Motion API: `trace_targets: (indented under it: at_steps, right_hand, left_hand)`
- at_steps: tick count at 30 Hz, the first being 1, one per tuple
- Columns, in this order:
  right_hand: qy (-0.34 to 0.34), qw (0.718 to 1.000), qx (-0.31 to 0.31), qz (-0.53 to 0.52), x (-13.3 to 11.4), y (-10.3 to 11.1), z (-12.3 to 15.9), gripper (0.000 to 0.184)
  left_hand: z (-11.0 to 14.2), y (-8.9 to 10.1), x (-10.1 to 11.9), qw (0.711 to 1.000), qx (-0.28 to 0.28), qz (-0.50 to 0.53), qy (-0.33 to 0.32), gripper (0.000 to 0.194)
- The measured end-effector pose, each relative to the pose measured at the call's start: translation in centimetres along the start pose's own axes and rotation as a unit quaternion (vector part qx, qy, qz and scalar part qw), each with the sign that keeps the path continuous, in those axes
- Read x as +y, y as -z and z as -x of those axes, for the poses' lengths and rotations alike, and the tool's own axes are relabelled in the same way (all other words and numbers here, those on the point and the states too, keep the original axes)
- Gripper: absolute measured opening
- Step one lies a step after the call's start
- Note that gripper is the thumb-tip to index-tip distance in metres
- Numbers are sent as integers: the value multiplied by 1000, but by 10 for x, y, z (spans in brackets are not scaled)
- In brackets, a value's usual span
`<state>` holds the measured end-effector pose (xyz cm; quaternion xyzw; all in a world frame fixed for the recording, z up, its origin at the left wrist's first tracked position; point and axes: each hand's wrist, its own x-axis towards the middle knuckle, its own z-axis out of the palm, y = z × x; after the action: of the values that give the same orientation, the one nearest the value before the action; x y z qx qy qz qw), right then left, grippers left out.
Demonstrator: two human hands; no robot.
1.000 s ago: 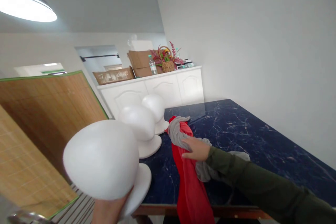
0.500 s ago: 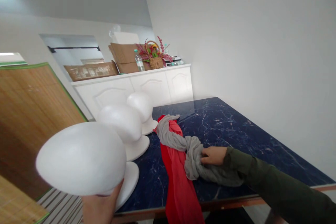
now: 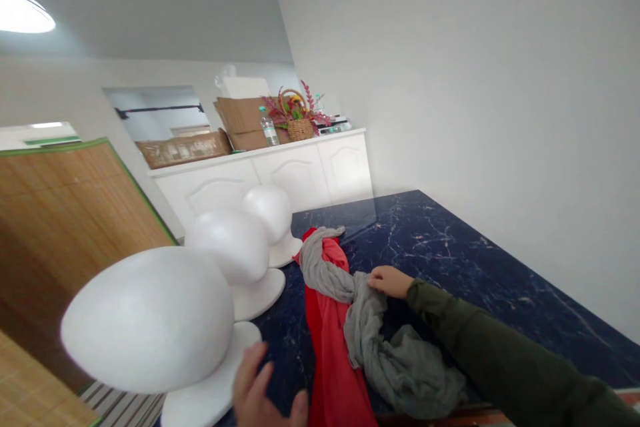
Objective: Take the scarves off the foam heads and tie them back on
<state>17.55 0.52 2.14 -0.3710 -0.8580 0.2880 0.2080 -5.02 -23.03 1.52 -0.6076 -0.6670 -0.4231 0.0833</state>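
Note:
A long grey scarf (image 3: 367, 333) lies crumpled and twisted over a red scarf (image 3: 333, 333) on the dark blue marbled table (image 3: 450, 240). My right hand (image 3: 393, 281) pinches the grey scarf near its middle, fingers pressed together on the cloth. My left hand (image 3: 265, 390), slightly blurred, is at the bottom edge with its fingers apart and holds nothing. It is close to the base of the nearest white mannequin head (image 3: 150, 317). A second white head (image 3: 230, 243) and a third white head (image 3: 269, 212) stand behind it in a row.
Behind the table runs a white cabinet (image 3: 290, 170). On it are cardboard boxes (image 3: 240, 123), a plastic bottle (image 3: 269, 128) and a flower basket (image 3: 300, 129). A bamboo-patterned panel (image 3: 75, 213) stands at the left, and a plain wall (image 3: 490, 113) rises at the right.
My left hand has let go of the nearest white head's neck and moved right, fingers opening. My right hand has shifted left and up along the grey scarf, whose near end now lies more spread out.

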Motion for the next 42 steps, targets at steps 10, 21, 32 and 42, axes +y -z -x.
trace_targets:
  at_steps: [10,21,32,42]
  right_hand:
    - [107,991,73,-9,17,-24,5,24]
    - [99,994,51,16,19,-19,-2,33]
    - [88,996,25,19,18,-18,0,33]
    - [101,993,54,13,13,-15,3,31]
  left_hand:
    - [-132,-168,80,929,-294,107,-195,38]
    - [-132,-178,64,905,-370,155,-139,42]
    - [-131,-178,64,906,-369,147,-146,42]
    - [-131,-178,65,909,-361,143,-150,41]
